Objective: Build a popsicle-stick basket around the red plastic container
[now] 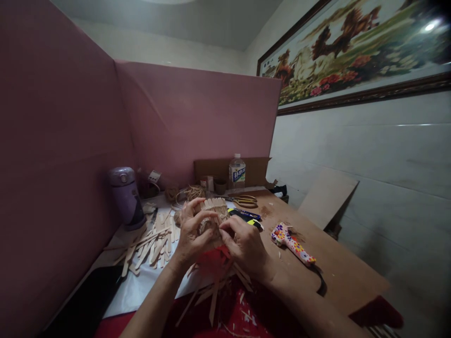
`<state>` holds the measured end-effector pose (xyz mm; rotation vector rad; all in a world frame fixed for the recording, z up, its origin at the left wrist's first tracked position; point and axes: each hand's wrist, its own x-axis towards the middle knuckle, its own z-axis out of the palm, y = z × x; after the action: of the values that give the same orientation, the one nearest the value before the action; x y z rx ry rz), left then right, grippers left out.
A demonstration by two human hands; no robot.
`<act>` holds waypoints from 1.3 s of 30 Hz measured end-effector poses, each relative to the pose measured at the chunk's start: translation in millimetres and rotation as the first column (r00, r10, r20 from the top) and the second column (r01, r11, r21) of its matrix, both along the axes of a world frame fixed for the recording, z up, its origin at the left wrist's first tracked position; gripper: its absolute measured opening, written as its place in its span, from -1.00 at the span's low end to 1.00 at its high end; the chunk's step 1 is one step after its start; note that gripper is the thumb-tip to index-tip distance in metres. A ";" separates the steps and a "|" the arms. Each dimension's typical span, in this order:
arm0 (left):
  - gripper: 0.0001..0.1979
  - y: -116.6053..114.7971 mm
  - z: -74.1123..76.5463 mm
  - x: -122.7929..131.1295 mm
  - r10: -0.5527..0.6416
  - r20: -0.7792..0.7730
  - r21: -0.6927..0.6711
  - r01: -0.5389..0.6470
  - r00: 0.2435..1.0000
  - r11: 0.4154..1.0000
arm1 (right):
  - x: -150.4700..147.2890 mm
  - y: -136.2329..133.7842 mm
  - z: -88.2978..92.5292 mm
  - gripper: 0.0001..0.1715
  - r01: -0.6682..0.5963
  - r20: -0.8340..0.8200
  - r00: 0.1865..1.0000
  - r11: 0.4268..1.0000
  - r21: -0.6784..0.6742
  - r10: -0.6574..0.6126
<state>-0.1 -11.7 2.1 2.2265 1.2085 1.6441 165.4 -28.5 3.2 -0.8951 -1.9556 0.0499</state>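
A small piece made of wooden craft sticks (pixel 214 204) set side by side, with what looks like twine across it, is held up in front of me. My left hand (pixel 193 231) is closed around its left side, thumb and fingers gripping it. On the right edge of the piece, my right hand (pixel 244 240) pinches with thumb and forefinger; whatever is between those fingertips is too small to make out. Below the hands lies red material (pixel 214 264), partly covered by them. Loose craft sticks (pixel 155 249) are heaped to the left of my left hand.
A floral-patterned glue gun (pixel 294 246) with a black cord lies on the brown board (pixel 338 267). Gold-handled scissors (pixel 246 202) and black-and-yellow-handled tools (pixel 243 215) lie behind my right hand. A purple flask (pixel 126 199), twine (pixel 193 192) and a clear bottle (pixel 237 172) stand farther back.
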 end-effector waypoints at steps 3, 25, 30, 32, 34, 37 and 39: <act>-0.78 -0.6 0.3 -0.5 -0.020 -0.007 0.011 0.020 1.000 1.000 | -3.8 -0.4 3.9 -0.86 0.045 -0.027 0.999 0.996 -0.071 -0.047; -0.91 -1.3 0.9 -0.9 -0.056 0.028 0.024 0.055 0.998 0.998 | -12.1 -0.4 -14.0 -0.83 0.009 -0.213 0.977 1.000 -0.009 -0.011; -0.86 -2.4 1.1 -0.4 -0.040 0.023 0.012 0.040 0.999 0.999 | -13.6 1.9 -20.8 -0.83 -0.014 -0.288 0.958 1.000 -0.011 0.010; -0.82 -3.0 1.4 -0.3 -0.042 0.030 0.007 0.042 0.999 0.999 | -14.2 2.2 -21.7 -0.83 -0.012 -0.295 0.955 1.000 -0.015 0.007; -0.82 -3.5 1.6 -0.3 -0.049 0.025 0.005 0.049 0.999 0.999 | -14.4 2.3 -22.0 -0.83 -0.013 -0.298 0.954 1.000 -0.012 0.009; -0.83 -3.7 1.1 -0.2 -0.040 0.017 0.007 0.040 0.999 0.999 | -14.3 1.7 -22.1 -0.83 -0.017 -0.307 0.952 1.000 -0.016 0.011; -0.83 -3.4 0.3 0.2 -0.033 0.020 0.014 0.033 0.999 0.999 | -13.9 1.1 -21.9 -0.82 -0.025 -0.311 0.950 0.999 -0.021 0.018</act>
<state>0.1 -15.1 2.4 2.2196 1.1527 1.6637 151.5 -27.5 -18.7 -0.8271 -1.6725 0.2161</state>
